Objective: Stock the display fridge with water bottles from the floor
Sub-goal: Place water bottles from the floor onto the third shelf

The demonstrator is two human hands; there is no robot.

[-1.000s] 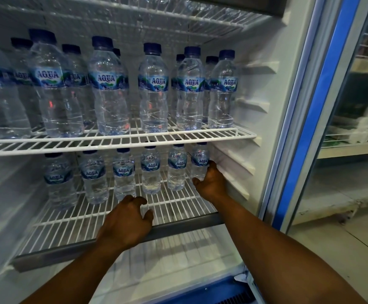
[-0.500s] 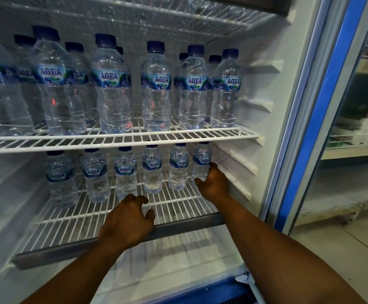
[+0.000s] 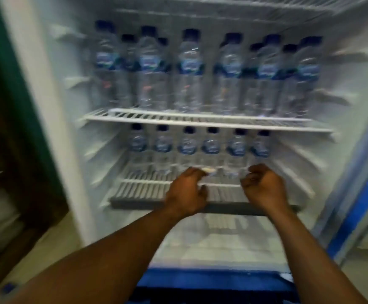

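Note:
The frame is motion-blurred. The open display fridge holds several tall blue-capped water bottles (image 3: 189, 69) on the upper wire shelf (image 3: 200, 119). A row of small water bottles (image 3: 187, 145) stands at the back of the lower wire shelf (image 3: 139, 189). My left hand (image 3: 186, 191) hovers over the front of the lower shelf, fingers loosely curled, with nothing in it. My right hand (image 3: 264, 187) hangs just to its right at the same height, also loosely curled and holding nothing. Neither hand touches a bottle.
The blue-edged fridge door (image 3: 354, 207) stands open at the right. A dark green and brown cabinet (image 3: 14, 128) sits left of the fridge. Below the lower shelf are the white fridge floor and the blue base panel (image 3: 211, 279). Something small and blue (image 3: 8, 288) lies blurred at the bottom left.
My right hand has let go of the rightmost small bottle and drawn back. My left hand has lifted off the shelf's front edge. The view has swung left and pulled back.

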